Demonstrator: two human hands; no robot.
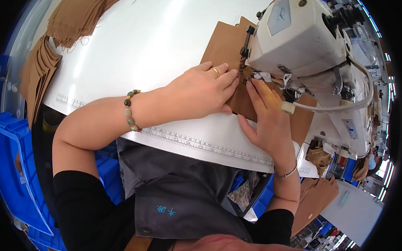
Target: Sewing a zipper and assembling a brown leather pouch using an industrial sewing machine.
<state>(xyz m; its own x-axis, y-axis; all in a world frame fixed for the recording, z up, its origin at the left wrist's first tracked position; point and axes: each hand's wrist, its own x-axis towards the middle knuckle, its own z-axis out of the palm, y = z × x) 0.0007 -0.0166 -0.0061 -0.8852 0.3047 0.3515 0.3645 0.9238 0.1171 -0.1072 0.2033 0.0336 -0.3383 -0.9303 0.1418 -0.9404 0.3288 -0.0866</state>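
Observation:
A brown fabric piece (225,40) lies on the white table, passing under the needle area of a white sewing machine (292,40). Pressing flat on its left part is my left hand (202,88), fingers stretched out and a little apart. My right hand (268,112) rests on the cloth just in front of the presser foot, its fingers extended and the thumb held away, near the table's front edge. Neither hand is closed around anything. The needle and the stitching line are mostly hidden by my fingertips and the machine head.
A stack of brown cloth pieces (78,15) lies at the far left, and more folded pieces (39,71) hang over the left edge. A ruler scale (200,143) runs along the table's front. Blue bins (14,154) stand at left; brown pieces (313,200) sit at lower right.

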